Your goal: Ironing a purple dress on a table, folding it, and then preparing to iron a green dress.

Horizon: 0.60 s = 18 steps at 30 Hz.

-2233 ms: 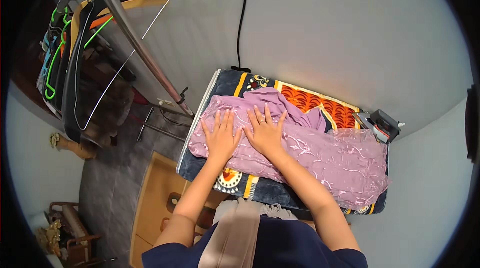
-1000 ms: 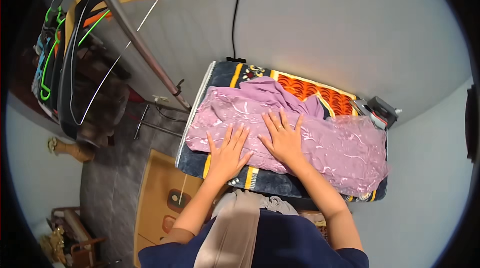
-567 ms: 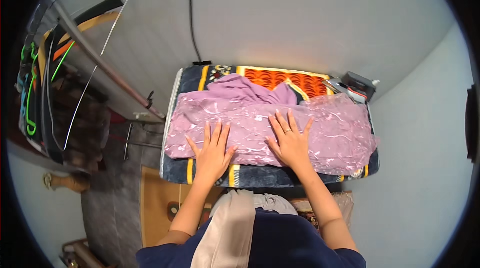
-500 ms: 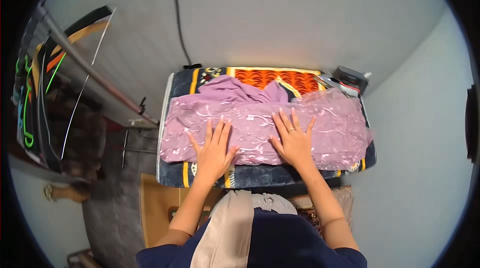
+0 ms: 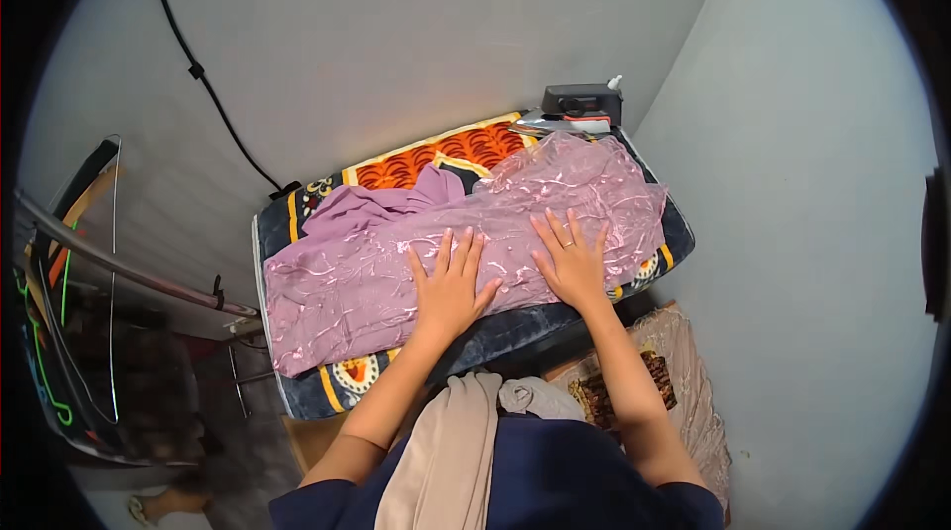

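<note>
A mauve garment with shiny embroidered sheer fabric (image 5: 347,292) lies spread across a padded ironing surface. Behind its sheer layer, a plain purple part of the cloth (image 5: 381,208) is bunched up. My left hand (image 5: 451,287) rests flat on the middle of the garment, fingers spread. Further right, my right hand (image 5: 575,263) also presses flat on the fabric with its fingers apart, a ring on one finger. An iron (image 5: 580,112) stands at the far right corner, beyond the garment's gathered end.
A patterned dark blue and orange blanket (image 5: 466,149) covers the ironing surface. Hangers (image 5: 64,322) hang from a metal rail (image 5: 119,263) at the left. Walls rise behind and at the right (image 5: 792,233). More folded lace cloth (image 5: 693,381) lies below the surface at the right.
The view has turned right, so the surface looks tilted. Against the garment, my left hand sits a little further right; both hands stay flat on the fabric.
</note>
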### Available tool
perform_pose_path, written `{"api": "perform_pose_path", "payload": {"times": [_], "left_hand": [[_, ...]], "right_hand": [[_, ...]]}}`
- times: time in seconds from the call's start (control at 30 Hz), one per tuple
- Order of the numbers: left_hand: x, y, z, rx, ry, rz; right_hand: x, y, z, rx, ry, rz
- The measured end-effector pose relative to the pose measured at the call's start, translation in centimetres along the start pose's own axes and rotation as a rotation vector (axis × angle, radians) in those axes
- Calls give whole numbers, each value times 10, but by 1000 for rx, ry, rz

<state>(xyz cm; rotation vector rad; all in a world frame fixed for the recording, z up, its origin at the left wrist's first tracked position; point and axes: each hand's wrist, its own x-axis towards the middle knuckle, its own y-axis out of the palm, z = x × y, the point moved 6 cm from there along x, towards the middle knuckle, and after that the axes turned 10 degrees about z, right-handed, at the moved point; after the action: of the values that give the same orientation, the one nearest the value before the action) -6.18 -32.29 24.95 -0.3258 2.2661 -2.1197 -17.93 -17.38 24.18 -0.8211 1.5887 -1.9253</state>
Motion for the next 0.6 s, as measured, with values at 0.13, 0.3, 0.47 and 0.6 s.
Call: {"api": "perform_pose_path", "payload": {"times": [0.13, 0.3, 0.47, 0.6], "left_hand": [[5, -12, -17, -39, 39, 19], [20, -6, -32, -104, 177, 27], [29, 10, -39, -48, 215, 75], [23, 0, -34, -113, 216, 44]], "right_hand": [[-1, -3, -4, 39, 18, 56], [-7, -21, -12, 85, 57, -2], [-21, -10, -36, 6, 186, -1], [-21, -11, -34, 3, 181, 18]]}}
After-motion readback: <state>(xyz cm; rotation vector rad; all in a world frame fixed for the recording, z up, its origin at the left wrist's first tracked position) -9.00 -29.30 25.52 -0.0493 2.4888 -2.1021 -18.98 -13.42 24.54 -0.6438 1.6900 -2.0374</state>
